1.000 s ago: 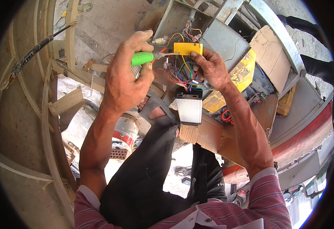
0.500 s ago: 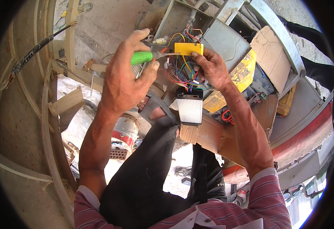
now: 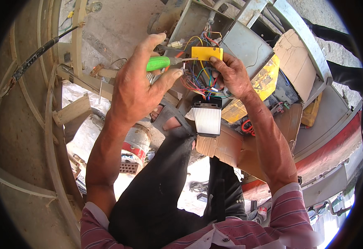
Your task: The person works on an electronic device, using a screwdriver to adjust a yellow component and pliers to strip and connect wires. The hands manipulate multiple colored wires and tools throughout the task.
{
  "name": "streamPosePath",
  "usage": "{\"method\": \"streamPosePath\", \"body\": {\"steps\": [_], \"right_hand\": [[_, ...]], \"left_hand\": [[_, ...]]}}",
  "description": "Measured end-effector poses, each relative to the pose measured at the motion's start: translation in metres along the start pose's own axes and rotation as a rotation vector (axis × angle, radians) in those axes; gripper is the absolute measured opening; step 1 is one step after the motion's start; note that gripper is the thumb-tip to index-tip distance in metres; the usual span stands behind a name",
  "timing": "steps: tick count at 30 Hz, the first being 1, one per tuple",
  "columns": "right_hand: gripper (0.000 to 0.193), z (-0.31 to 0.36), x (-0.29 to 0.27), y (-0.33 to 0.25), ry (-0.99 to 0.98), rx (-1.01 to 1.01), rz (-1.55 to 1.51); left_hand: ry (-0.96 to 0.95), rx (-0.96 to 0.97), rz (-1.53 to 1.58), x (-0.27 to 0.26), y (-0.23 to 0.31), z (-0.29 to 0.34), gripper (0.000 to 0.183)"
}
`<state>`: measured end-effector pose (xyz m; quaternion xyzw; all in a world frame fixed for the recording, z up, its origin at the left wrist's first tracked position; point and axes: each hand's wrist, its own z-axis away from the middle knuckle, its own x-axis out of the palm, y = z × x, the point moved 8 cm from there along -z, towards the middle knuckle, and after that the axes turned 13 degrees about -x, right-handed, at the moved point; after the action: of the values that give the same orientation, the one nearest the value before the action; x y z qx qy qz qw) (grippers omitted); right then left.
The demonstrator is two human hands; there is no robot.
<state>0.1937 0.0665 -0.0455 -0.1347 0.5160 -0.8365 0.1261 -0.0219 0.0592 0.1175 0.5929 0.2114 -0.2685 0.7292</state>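
Note:
My left hand [image 3: 136, 85] has a green-handled screwdriver [image 3: 158, 63] in its grip, the thumb and forefinger standing apart around the handle. The metal shaft points right, and its tip meets the left side of a small flat yellow box [image 3: 206, 53]. My right hand [image 3: 230, 74] pinches that box by its lower right part, thumb on the near face; the other fingers are partly hidden behind. Below the box a tangle of coloured wires [image 3: 200, 85] runs down to a finned silver controller [image 3: 206, 120] with black ends, which lies near my foot.
An open grey metal box [image 3: 189, 23] with wires coming out stands beyond my hands. Torn cardboard [image 3: 218, 145] lies under the controller, and a dirty yellow panel [image 3: 266, 81] is to the right. Metal framing [image 3: 48, 120] rises along the left. Another person's dark trouser legs [image 3: 343, 74] show at far right.
Both hands have shifted slightly to the right, with the screwdriver and yellow box. My left thumb reaches further right below the shaft. The tip stays at the box.

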Motion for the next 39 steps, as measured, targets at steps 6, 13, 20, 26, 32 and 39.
{"method": "streamPosePath", "body": {"steps": [6, 13, 20, 26, 32, 39], "right_hand": [[0.038, 0.0, -0.001, 0.0, -0.014, -0.013, 0.003], [0.036, -0.001, -0.001, -0.002, -0.028, -0.015, -0.038], [0.035, 0.0, 0.001, -0.002, -0.017, -0.01, -0.034], [0.035, 0.0, 0.0, 0.002, -0.02, 0.007, -0.047], [0.036, -0.001, 0.0, 0.0, -0.044, -0.003, -0.079], [0.036, 0.001, 0.001, 0.002, 0.004, 0.002, -0.045]], "left_hand": [[-0.004, -0.019, -0.004, 0.003, -0.003, -0.004, 0.054], [-0.04, 0.223, -0.038, 0.003, 0.012, -0.008, 0.067], [-0.001, -0.165, -0.075, -0.005, -0.018, -0.011, 0.046], [0.067, 0.117, 0.034, -0.001, 0.001, -0.012, 0.042], [-0.077, 0.108, -0.016, -0.001, 0.0, -0.015, 0.047], [0.045, -0.197, 0.09, -0.026, -0.051, -0.006, 0.035]]}}
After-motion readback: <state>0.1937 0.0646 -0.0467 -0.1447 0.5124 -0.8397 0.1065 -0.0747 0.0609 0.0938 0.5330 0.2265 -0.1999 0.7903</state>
